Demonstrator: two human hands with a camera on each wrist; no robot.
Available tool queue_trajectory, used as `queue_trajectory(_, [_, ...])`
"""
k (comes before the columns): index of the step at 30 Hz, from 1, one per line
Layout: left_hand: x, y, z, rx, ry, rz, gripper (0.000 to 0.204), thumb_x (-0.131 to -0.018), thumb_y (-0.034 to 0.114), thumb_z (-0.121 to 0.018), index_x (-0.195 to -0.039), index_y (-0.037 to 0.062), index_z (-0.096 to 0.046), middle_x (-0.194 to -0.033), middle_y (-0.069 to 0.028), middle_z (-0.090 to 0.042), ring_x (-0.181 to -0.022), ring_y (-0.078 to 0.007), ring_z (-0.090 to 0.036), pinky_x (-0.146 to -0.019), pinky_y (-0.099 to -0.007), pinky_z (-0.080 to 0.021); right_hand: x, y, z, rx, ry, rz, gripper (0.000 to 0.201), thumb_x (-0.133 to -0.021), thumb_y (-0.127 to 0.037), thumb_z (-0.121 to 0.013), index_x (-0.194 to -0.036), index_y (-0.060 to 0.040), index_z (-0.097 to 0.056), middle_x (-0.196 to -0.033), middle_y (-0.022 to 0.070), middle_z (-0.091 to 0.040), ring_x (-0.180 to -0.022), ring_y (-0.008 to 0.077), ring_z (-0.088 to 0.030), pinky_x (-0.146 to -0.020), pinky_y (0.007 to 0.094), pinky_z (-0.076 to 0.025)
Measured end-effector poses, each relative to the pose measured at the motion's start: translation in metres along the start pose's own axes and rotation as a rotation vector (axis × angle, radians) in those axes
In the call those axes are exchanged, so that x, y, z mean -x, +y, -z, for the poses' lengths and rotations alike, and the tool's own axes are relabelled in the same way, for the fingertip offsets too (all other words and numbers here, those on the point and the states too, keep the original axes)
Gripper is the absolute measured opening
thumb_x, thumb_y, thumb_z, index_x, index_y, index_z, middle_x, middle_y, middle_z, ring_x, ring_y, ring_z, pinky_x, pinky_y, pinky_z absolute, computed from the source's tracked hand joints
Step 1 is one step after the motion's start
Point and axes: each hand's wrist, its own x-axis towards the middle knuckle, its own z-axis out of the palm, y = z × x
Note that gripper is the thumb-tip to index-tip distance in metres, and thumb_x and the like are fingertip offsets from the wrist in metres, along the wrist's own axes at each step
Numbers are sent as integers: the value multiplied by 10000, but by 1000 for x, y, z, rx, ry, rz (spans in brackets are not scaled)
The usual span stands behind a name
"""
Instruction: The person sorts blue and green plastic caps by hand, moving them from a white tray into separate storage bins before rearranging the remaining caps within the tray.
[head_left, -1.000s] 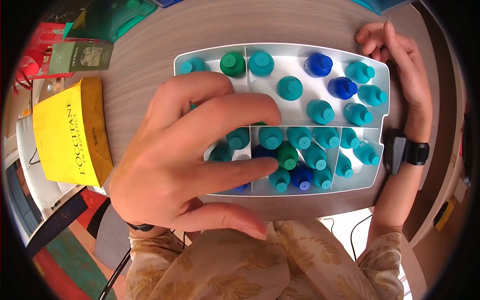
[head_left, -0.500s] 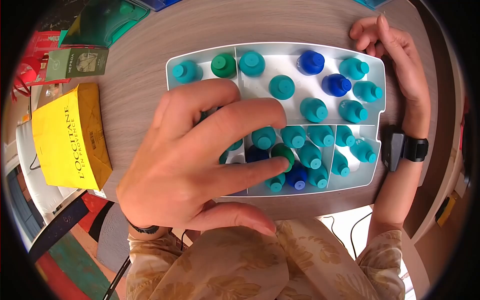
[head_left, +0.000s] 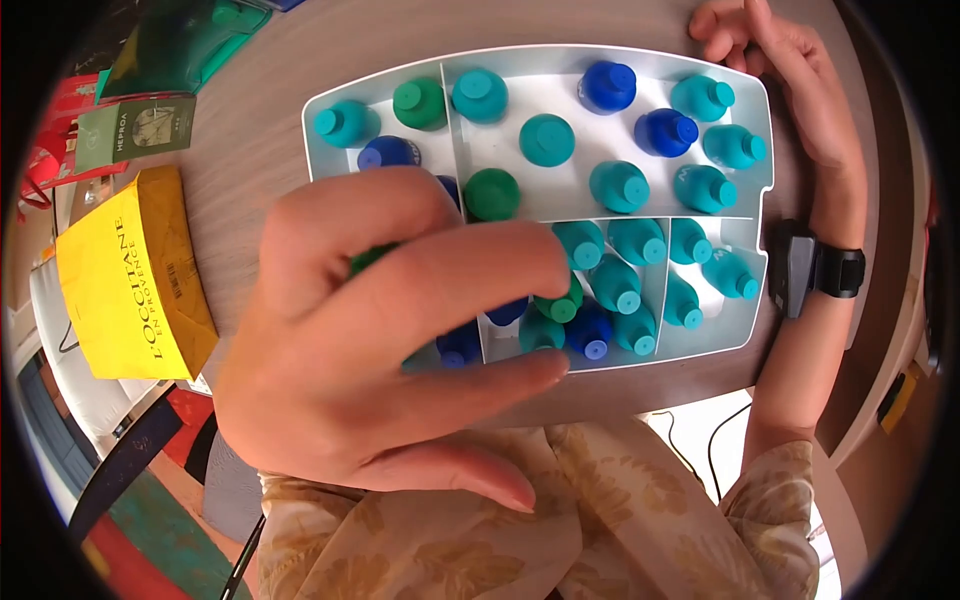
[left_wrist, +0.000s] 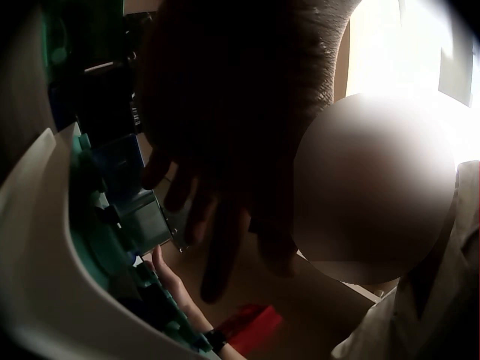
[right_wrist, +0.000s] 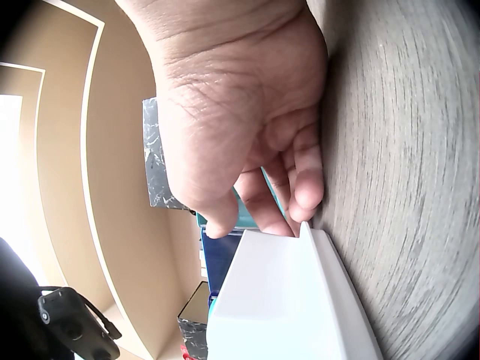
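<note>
A white divided tray [head_left: 600, 135] holds several small capped bottles: teal bottles [head_left: 547, 140], dark blue bottles [head_left: 608, 87] and green bottles [head_left: 492, 195]. Above its left and front-left part hovers the left hand [head_left: 390, 330], fingers loosely bent and spread, thumb apart, holding nothing. It hides some bottles in the left compartments. In the left wrist view this hand [left_wrist: 232, 142] is dark, beside the tray's wall. At the far right corner, the right hand [head_left: 790, 75] rests on the table, fingers loosely curled; the right wrist view shows its fingertips close by the tray rim [right_wrist: 304, 240].
Left of the tray stands a yellow paper bag [head_left: 130, 280] with black lettering. Behind it are a green carton [head_left: 140, 130], red packaging [head_left: 62, 150] and a dark green translucent container [head_left: 170, 55]. The wooden tabletop [head_left: 250, 130] surrounds the tray.
The left hand has shifted toward the body relative to the tray, uncovering blue and green bottles at the left. The head view has shifted, so the tray appears higher. The right hand stays beside the tray.
</note>
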Motion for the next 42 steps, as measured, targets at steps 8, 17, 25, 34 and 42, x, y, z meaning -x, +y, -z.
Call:
queue_trajectory(8, [-5,13,-1,15,-115,110,602,-677,679,-805,-989,166,-860,-1226,-133,-662,-1072,-309,-484,-880,-400,-445,-1,1,3,-14,-15,-35,599,-1147,-444,-470,-926,4,-800,-884,54,-773,-696,86,-686,-654,184,-515])
queue_trajectory(17, [-4,10,3,2,-131,106,616,-653,688,-806,-952,152,-856,-1246,-135,-664,-1075,-309,-474,-874,-397,-447,-1,5,2,-25,-18,17,605,-1149,-447,-464,-937,11,-797,-868,59,-776,-686,83,-688,-645,186,-521])
queue_trajectory(25, [-2,-2,5,37,-27,0,711,-765,811,-685,-1002,165,-865,-1178,-176,-631,-1018,-293,-524,-799,-378,-452,-3,4,5,-50,-52,-9,617,-1147,-449,-468,-911,12,-804,-892,65,-772,-684,92,-682,-642,185,-518])
queue_trajectory(34, [2,-26,26,-146,7,-146,805,-900,855,-475,-979,160,-873,-1178,-198,-595,-980,-303,-589,-818,-418,-470,-1,4,2,-49,-21,11,618,-1148,-447,-466,-906,5,-810,-912,67,-770,-700,89,-671,-644,184,-507])
queue_trajectory(42, [-2,-3,3,-164,31,-34,673,-922,765,-525,-998,196,-878,-1183,-176,-656,-1063,-318,-560,-882,-444,-488,-1,4,2,-50,-20,11,615,-1141,-452,-484,-907,16,-806,-924,70,-775,-712,94,-684,-655,188,-520])
